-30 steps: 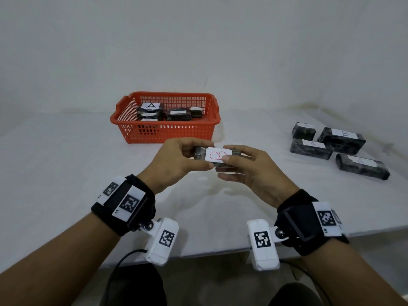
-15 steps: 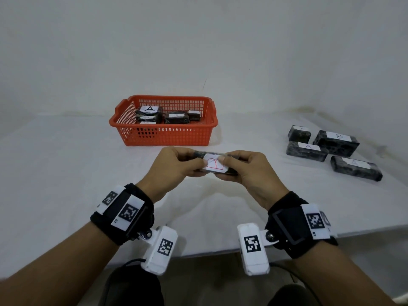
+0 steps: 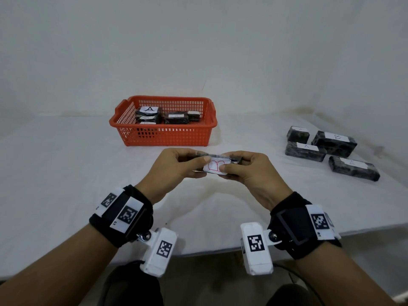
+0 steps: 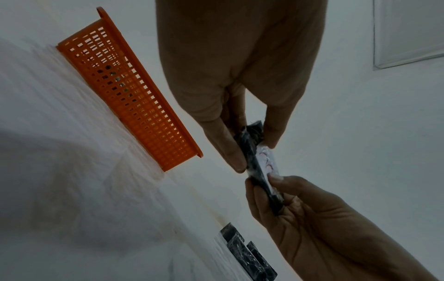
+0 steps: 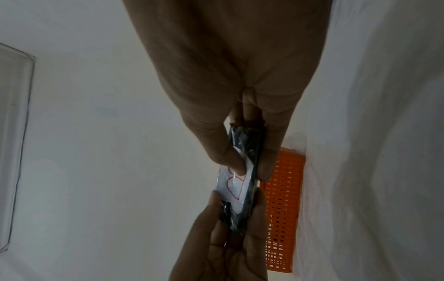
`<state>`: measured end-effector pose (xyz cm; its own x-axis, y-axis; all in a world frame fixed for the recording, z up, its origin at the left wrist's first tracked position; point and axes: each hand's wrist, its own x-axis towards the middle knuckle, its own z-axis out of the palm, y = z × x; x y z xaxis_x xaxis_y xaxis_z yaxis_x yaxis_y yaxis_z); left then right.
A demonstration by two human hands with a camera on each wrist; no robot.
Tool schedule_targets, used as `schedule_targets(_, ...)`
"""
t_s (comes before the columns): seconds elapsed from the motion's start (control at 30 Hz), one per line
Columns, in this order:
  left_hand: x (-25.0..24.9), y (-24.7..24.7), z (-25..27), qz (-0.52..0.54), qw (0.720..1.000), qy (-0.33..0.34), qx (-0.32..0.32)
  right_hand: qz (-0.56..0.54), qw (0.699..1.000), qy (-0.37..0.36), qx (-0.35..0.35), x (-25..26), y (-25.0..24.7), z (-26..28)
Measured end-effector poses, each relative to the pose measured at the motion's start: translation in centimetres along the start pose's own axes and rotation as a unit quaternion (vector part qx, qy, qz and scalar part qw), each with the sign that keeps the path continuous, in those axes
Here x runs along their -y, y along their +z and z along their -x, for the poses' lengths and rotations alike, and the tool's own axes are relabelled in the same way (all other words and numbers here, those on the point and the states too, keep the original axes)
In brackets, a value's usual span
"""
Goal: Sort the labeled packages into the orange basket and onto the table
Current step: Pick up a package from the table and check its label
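A thin black package with a white label bearing a red B (image 3: 216, 166) is held above the table in front of the orange basket (image 3: 163, 135). My left hand (image 3: 176, 165) pinches its left end and my right hand (image 3: 245, 167) pinches its right end, thumbs on the label. In the left wrist view the package (image 4: 254, 152) shows edge-on between thumb and fingers. The right wrist view shows the B label (image 5: 234, 187) between both hands. The basket holds several black packages, one labeled A (image 3: 149, 109).
Several black wrapped packages lie at the right of the white table: one labeled B (image 3: 335, 142), others labeled A (image 3: 305, 150), (image 3: 298, 133), and one nearer the front (image 3: 353, 167). The table's front edge (image 3: 209, 250) runs below my wrists. A white wall stands behind.
Both hands have stayed on the B package and turned it slightly, so the label now tilts more toward me. The view shifted a little; nothing on the table moved.
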<state>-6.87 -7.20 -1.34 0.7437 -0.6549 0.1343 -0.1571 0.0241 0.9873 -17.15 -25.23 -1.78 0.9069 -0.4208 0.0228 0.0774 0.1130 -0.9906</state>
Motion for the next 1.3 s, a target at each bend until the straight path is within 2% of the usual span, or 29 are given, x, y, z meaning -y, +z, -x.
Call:
schedule_targets(0.13, -0.12, -0.13, -0.01, -0.002, 1.000, 0.016, -0.005, -0.012, 1.000, 0.002, 0.018, 0.01, 0.03, 0.00)
schedule_targets(0.3, -0.07, -0.07, 0.18, 0.003, 1.000, 0.011, 0.007, 0.013, 1.000, -0.024, -0.007, -0.17, -0.22, 0.20)
schedule_targets(0.43, 0.32, -0.27, 0.10, -0.040, 0.998, 0.045, -0.022, 0.018, 1.000, -0.009, 0.006, -0.18, -0.29, 0.45)
schedule_targets(0.53, 0.22, -0.40, 0.02, -0.070, 0.994, 0.072, -0.036, -0.012, 0.999, 0.015, 0.027, -0.12, -0.37, 0.69)
schedule_targets(0.67, -0.05, -0.27, 0.17, -0.072, 0.994, 0.074, -0.027, -0.046, 0.999, 0.011, 0.015, -0.04, -0.38, 0.61)
schedule_targets(0.87, -0.33, 0.06, 0.87, -0.026, 1.000, 0.007, -0.008, -0.039, 0.999, -0.011, 0.001, -0.27, -0.53, 0.48)
schedule_targets(1.0, 0.14, 0.08, 0.75, -0.041, 0.998, -0.002, -0.046, -0.038, 0.999, -0.002, 0.013, -0.53, -0.40, 0.61)
schedule_targets(1.2, -0.03, 0.12, 0.95, -0.023, 0.999, -0.017, -0.027, -0.021, 1.000, -0.015, -0.004, -0.78, -0.58, 0.69)
schedule_targets(1.3, -0.13, -0.01, 0.89, -0.014, 0.999, -0.018, -0.033, -0.030, 0.999, -0.009, 0.016, -0.61, -0.70, 0.72)
